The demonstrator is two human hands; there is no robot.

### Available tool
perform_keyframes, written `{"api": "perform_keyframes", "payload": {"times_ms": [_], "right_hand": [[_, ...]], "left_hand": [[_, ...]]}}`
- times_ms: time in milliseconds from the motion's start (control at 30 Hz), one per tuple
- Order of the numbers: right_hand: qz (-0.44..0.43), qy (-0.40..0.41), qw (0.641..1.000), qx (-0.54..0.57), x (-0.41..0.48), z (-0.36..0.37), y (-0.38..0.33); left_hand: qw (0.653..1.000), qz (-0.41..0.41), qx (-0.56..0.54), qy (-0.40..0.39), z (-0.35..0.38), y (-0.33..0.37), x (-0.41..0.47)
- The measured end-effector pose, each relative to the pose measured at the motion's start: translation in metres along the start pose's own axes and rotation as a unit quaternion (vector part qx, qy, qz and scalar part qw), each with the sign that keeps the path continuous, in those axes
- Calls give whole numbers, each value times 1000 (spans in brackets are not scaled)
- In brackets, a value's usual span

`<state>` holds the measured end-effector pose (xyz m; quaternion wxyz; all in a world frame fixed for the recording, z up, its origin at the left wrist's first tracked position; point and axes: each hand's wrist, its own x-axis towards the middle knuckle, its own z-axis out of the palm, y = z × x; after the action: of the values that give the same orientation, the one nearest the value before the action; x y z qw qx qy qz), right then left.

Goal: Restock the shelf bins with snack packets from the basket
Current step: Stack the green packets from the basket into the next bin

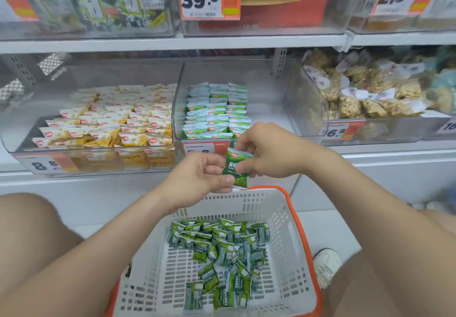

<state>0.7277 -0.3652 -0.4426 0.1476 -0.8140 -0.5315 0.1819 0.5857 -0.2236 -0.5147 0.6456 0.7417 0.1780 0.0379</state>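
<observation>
Two hands on one small green packet (235, 168) in the head view, just above the far rim of the basket (278, 208). Here the left hand (202, 173) pinches its lower left edge between thumb and fingers, while the right hand (269, 151) pinches the top from the right, fingers curled.

My read is that it's being squared up for placing. It is best turned to match the neat green rows (217, 109) in the middle bin (266, 99) straight ahead. It should go in that bin's bare right part, not among the yellow packets (111, 119) in the bin to the left. One hand should let go before the reach over the front wall.

The packet is glossy dark green with a white band on top and pale print. It is flat and pillow-shaped, and likely light and slippery. Many more lie in a loose heap (222, 250) on the basket floor, near.
</observation>
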Motion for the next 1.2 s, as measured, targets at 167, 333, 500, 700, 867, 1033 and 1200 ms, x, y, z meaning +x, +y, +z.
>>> {"api": "perform_keyframes", "payload": {"times_ms": [167,333,500,700,867,1033,1200], "right_hand": [[-10,148,986,73,18,-23,22],[44,231,972,-25,43,-36,49],[81,-4,997,-9,66,-28,45],[181,-37,980,77,88,-38,40],[244,-94,951,163,95,-34,32],[252,-69,955,138,101,-29,36],[240,-24,962,125,101,-18,38]], "left_hand": [[975,110,118,153,-16,28,13],[892,207,332,227,-31,49,37],[867,213,416,175,-34,44,65],[873,140,455,108,-45,56,96],[856,77,509,40,-50,56,116],[833,62,548,35,-52,54,123],[815,69,575,29,-52,58,122]]}}
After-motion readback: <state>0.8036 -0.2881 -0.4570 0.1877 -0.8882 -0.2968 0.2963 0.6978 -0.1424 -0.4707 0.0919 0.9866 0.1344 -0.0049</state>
